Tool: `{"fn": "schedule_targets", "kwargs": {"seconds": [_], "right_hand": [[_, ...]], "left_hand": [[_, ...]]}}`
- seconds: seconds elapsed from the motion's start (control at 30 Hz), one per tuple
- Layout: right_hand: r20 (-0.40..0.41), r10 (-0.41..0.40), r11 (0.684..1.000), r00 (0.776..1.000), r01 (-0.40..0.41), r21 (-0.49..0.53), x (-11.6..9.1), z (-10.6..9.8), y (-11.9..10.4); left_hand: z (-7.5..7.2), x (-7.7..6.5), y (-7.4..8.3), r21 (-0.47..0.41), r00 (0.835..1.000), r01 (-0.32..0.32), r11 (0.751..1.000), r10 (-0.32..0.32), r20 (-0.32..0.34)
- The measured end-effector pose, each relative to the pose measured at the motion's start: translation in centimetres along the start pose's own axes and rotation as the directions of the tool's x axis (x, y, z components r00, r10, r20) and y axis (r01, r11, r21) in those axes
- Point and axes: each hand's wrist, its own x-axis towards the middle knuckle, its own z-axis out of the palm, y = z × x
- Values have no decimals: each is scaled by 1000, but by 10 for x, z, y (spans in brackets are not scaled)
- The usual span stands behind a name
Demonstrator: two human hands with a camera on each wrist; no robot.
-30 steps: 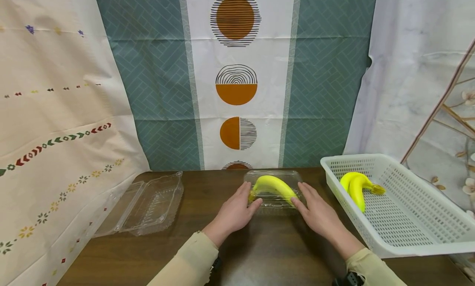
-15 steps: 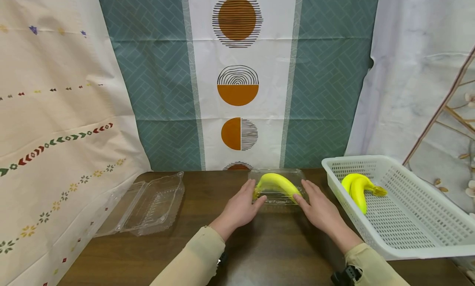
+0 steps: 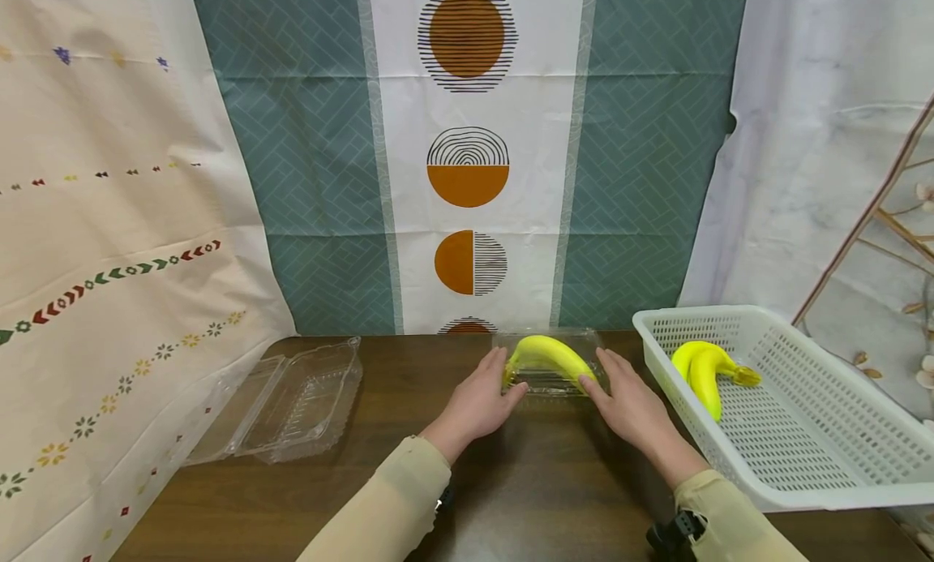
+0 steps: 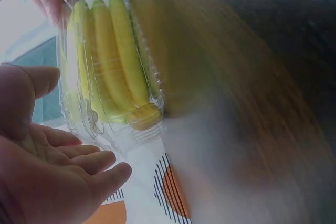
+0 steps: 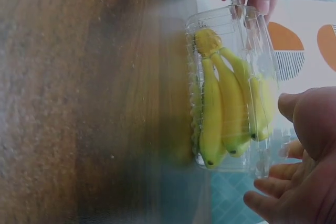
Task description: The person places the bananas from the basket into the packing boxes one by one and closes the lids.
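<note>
A clear plastic clamshell container (image 3: pixel 562 390) stands near the back edge of the table, with a bunch of bananas (image 3: pixel 550 351) inside. Both wrist views show several bananas (image 4: pixel 113 56) lying side by side behind its ribbed wall. My left hand (image 3: pixel 474 400) is at the container's left end, its fingers extended along the side. At the right end is my right hand (image 3: pixel 635 400), fingers likewise extended and thumb toward the front corner. In the right wrist view the right hand (image 5: pixel 304 177) has loosely straight fingers beside the lid edge. Exact fingertip contact is hard to see.
An open clear clamshell container (image 3: pixel 292 400) lies on the left of the brown table (image 3: pixel 540 497). To the right stands a white perforated basket (image 3: pixel 788 456) holding another banana bunch (image 3: pixel 704 371). Patterned cloths (image 3: pixel 328 181) hang behind and at both sides.
The container with the bananas has slid a little toward the back of the table and slightly right. Both hands have moved along with it.
</note>
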Motion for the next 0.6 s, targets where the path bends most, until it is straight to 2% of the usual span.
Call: {"fn": "schedule_targets", "kwargs": {"seconds": [0.6], "right_hand": [[-1,44,999,999,-44,1,12,0,9]], "left_hand": [[8,19,1,49,1000,-7,999,9,-26]]}}
